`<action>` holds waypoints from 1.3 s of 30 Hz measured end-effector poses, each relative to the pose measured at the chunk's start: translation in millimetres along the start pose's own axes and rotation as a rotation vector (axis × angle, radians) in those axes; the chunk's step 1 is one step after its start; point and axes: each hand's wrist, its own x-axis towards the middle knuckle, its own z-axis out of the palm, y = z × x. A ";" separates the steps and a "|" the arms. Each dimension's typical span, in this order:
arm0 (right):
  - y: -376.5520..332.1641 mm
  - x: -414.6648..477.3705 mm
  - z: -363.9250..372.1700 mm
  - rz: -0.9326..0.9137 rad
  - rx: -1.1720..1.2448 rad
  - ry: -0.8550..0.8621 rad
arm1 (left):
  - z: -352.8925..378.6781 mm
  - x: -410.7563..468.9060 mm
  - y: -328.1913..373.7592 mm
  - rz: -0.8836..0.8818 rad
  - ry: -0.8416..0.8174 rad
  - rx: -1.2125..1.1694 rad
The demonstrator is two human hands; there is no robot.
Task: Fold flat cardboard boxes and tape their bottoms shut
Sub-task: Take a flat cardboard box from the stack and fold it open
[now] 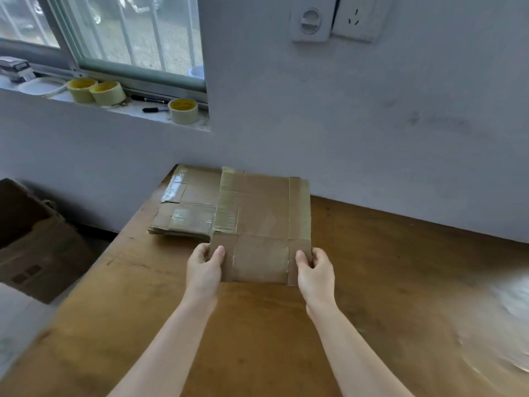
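Cardboard, brown and crossed with strips of old clear tape, makes up the flat box [262,224] that both hands have hold of; it lies on the wooden worktop [400,282], its far edge close to the wall and its left part overlapping the stack of flat boxes [184,204]; that stack sits just left of it, at the worktop's far left corner. The left hand [204,267] is closed on the near left corner of the flat box, thumb on top and the other fingers curled at its edge; the right hand [315,270] pinches the near right corner the same way; neither is open. Well up and to the left of the flat box, on the window sill, stand three rolls of tape [183,110] with a black marker [154,109] between them; left of the worktop, lower down, an open carton [37,242] stands on the floor.

By my reading this is the very start of one box: a blank is being taken from the stack, not yet opened, bottom flaps unfolded, no tape in hand. The next move calls for drawing it clear of the stack, then pushing opposite edges so the flat sleeve springs into a tube; a roll will have to be fetched from the sill.
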 end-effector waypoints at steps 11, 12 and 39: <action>44.5 -42.0 -155.7 -0.032 0.073 0.132 | 89.0 -124.5 -38.0 0.054 -0.077 0.039; 50.2 -46.0 -164.4 -0.025 0.087 0.155 | 94.7 -131.0 -41.7 0.064 -0.099 0.064; 165.6 -37.1 -466.6 0.034 0.292 0.124 | 304.3 -307.3 -153.9 -0.111 -0.266 0.263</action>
